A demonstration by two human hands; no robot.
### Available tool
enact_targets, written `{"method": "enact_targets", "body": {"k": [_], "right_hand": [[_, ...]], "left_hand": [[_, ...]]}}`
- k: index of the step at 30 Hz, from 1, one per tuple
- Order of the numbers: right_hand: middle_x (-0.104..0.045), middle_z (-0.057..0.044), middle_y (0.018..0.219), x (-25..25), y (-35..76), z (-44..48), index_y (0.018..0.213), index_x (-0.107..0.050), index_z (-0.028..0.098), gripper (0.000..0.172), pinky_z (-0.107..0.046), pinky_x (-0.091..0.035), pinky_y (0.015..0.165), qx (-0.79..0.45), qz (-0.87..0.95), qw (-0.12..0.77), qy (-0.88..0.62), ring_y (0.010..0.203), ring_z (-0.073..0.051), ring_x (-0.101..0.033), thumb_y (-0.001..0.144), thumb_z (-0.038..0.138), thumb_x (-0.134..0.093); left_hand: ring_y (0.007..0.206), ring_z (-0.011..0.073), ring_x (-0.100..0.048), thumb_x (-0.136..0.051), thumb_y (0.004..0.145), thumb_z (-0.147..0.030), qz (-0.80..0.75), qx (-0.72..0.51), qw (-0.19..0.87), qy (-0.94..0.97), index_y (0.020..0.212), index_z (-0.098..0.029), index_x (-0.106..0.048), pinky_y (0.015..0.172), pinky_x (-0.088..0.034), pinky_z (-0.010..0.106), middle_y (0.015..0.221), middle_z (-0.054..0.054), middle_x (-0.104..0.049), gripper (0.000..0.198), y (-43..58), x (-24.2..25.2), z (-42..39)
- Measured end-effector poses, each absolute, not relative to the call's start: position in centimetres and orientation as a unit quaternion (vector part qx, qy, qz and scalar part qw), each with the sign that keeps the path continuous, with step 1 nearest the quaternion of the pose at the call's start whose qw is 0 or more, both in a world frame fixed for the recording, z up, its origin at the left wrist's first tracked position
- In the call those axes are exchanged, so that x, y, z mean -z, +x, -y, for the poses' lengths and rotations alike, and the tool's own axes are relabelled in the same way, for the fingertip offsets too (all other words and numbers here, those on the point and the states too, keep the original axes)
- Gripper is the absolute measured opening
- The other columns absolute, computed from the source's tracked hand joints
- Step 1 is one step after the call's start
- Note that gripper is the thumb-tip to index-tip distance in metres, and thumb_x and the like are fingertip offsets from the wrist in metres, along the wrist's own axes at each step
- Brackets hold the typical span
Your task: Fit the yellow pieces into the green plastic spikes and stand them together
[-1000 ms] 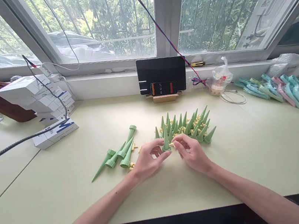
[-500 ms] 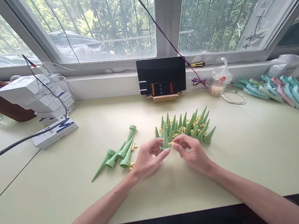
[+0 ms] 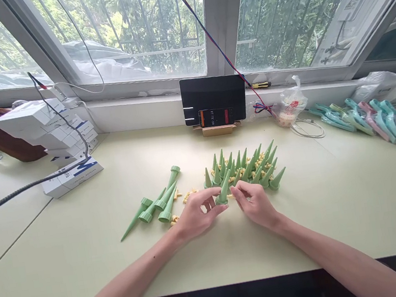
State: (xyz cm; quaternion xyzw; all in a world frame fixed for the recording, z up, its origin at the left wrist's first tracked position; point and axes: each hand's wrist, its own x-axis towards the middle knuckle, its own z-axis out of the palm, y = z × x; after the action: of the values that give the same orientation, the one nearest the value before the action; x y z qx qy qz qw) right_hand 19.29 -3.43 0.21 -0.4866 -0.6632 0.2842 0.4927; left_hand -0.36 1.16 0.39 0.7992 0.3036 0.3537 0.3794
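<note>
My left hand [image 3: 200, 211] grips a green plant watering spike [image 3: 223, 192] by its capped base, the point up and leaning to the right. Just right of it, the fingers of my right hand [image 3: 254, 201] are pinched together on a small yellow valve piece [image 3: 230, 196], mostly hidden by the fingertips. Behind both hands, a cluster of green spikes [image 3: 269, 175] stands points up, with small yellow pieces among them. To the left lie several loose green spikes [image 3: 168, 195], and a few yellow pieces [image 3: 190, 194] are beside my left hand.
A phone [image 3: 216, 117] showing a timer leans on a black panel [image 3: 212, 94] at the back. White boxes [image 3: 71, 176] and a black cable are at the left. Wrapped pastel clips [image 3: 379, 116] and a bagged cup [image 3: 291, 109] lie at the right. The table edge [image 3: 240, 281] runs in front.
The spike in my left hand has tilted to the right and come slightly lower. My right hand's fingers have closed further over the yellow piece, hiding most of it.
</note>
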Motion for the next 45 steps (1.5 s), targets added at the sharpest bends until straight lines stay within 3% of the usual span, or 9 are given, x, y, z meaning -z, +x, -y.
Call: {"method": "enact_targets", "body": {"k": [7, 12, 17, 20, 23, 33, 45], "right_hand": [[-0.031, 0.006, 0.056, -0.3, 19.2, 3.4, 0.064, -0.032, 0.022, 0.039, -0.026, -0.024, 0.047, -0.267, 0.670, 0.489, -0.491, 0.049, -0.010, -0.027, 0.100, 0.030, -0.045], [-0.034, 0.006, 0.055, -0.4, 19.1, 3.4, 0.064, -0.038, 0.021, 0.039, -0.025, -0.026, 0.046, -0.282, 0.651, 0.496, -0.501, 0.048, -0.010, -0.030, 0.101, 0.034, -0.046], [-0.058, 0.000, 0.070, -0.7, 19.2, 3.8, 0.094, -0.059, 0.018, 0.021, -0.024, -0.038, 0.046, -0.329, 0.631, 0.505, -0.488, 0.049, -0.011, -0.049, 0.100, 0.037, -0.051], [-0.064, -0.003, 0.083, -0.8, 19.3, 3.9, 0.112, -0.060, 0.019, 0.023, -0.025, -0.042, 0.046, -0.320, 0.645, 0.498, -0.485, 0.052, -0.011, -0.053, 0.099, 0.037, -0.055], [-0.066, -0.005, 0.088, -0.7, 19.3, 3.8, 0.116, -0.061, 0.020, 0.024, -0.026, -0.046, 0.049, -0.304, 0.663, 0.489, -0.479, 0.054, -0.012, -0.055, 0.098, 0.035, -0.056], [-0.061, -0.003, 0.081, -0.2, 19.6, 3.3, 0.106, -0.060, 0.018, 0.019, -0.027, -0.045, 0.056, -0.250, 0.714, 0.474, -0.449, 0.057, -0.013, -0.053, 0.103, 0.030, -0.046], [-0.046, 0.004, 0.056, -0.4, 19.5, 3.6, 0.079, -0.049, 0.021, 0.036, -0.026, -0.038, 0.054, -0.314, 0.705, 0.431, -0.468, 0.049, -0.012, -0.043, 0.106, 0.041, -0.036]], "left_hand": [[0.061, 0.0096, -0.061, -0.069, 0.089, -0.023, -0.249, -0.357, 0.341, 0.834, 0.114, -0.017, -0.068, 0.064, -0.054, 0.024, 0.097, 0.006, -0.073, 0.025, -0.3, -0.4, -1.1], [0.058, 0.0102, -0.059, -0.069, 0.088, -0.025, -0.266, -0.375, 0.321, 0.828, 0.113, -0.016, -0.066, 0.060, -0.052, 0.023, 0.082, 0.003, -0.072, 0.027, -0.3, -0.4, -1.0], [0.055, 0.0101, -0.055, -0.071, 0.087, -0.032, -0.309, -0.384, 0.336, 0.802, 0.109, -0.016, -0.066, 0.058, -0.050, 0.024, 0.067, -0.001, -0.065, 0.028, -0.2, -0.9, -0.9], [0.053, 0.0094, -0.054, -0.070, 0.086, -0.034, -0.323, -0.389, 0.376, 0.776, 0.107, -0.014, -0.066, 0.053, -0.048, 0.023, 0.070, 0.000, -0.064, 0.029, -0.3, -1.4, -0.9], [0.053, 0.0099, -0.056, -0.071, 0.085, -0.037, -0.344, -0.390, 0.411, 0.749, 0.108, -0.014, -0.065, 0.052, -0.049, 0.023, 0.074, 0.001, -0.064, 0.033, -0.3, -1.6, -0.9], [0.062, 0.0131, -0.059, -0.070, 0.085, -0.041, -0.354, -0.354, 0.474, 0.725, 0.107, -0.014, -0.066, 0.058, -0.054, 0.026, 0.079, 0.003, -0.064, 0.035, -0.3, -2.0, -0.8], [0.051, 0.0109, -0.054, -0.070, 0.086, -0.036, -0.333, -0.364, 0.441, 0.750, 0.113, -0.015, -0.065, 0.055, -0.053, 0.025, 0.057, -0.005, -0.053, 0.034, -0.4, -1.2, -1.1]]}}
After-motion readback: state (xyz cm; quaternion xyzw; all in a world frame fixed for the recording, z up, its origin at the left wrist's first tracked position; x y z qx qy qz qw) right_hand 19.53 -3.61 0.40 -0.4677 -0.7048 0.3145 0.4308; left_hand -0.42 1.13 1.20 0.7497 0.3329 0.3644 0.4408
